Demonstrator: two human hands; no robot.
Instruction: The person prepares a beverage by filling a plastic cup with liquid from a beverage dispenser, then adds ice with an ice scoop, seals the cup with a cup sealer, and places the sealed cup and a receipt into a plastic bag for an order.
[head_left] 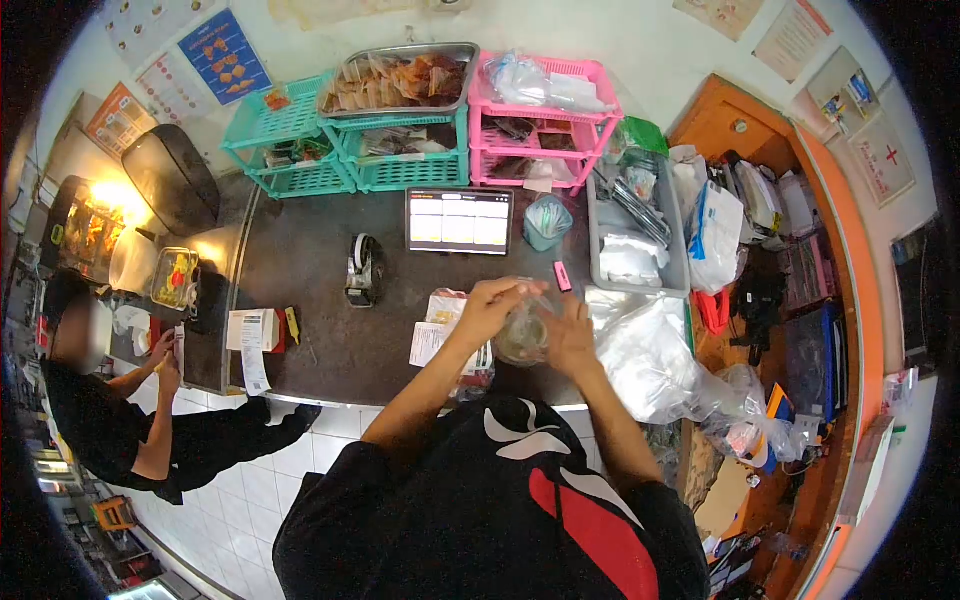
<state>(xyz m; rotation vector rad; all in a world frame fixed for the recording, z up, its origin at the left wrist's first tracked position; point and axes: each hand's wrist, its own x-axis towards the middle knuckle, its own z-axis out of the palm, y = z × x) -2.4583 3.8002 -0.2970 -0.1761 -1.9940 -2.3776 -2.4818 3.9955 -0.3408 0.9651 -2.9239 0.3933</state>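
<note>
Near the table's front edge, a clear plastic bag (522, 338) stands between my two hands, with something round and greenish-brown inside it. My left hand (487, 312) is closed, its fingers pinching the top of the bag. On the other side, my right hand (573, 342) is partly closed against the bag; its fingers are slightly blurred. Below my left forearm lie another bagged item (472, 383) and a printed paper slip (428, 343). A pink highlighter (562, 276) lies just beyond my right hand.
A tablet (459, 221), a tape dispenser (362, 271) and a teal cup (547, 222) stand farther back. Teal racks (405, 172) and a pink rack (545, 113) line the wall. Plastic bags (640, 350) and a grey bin (640, 285) are at right. Another person (120, 400) stands left, holding paper.
</note>
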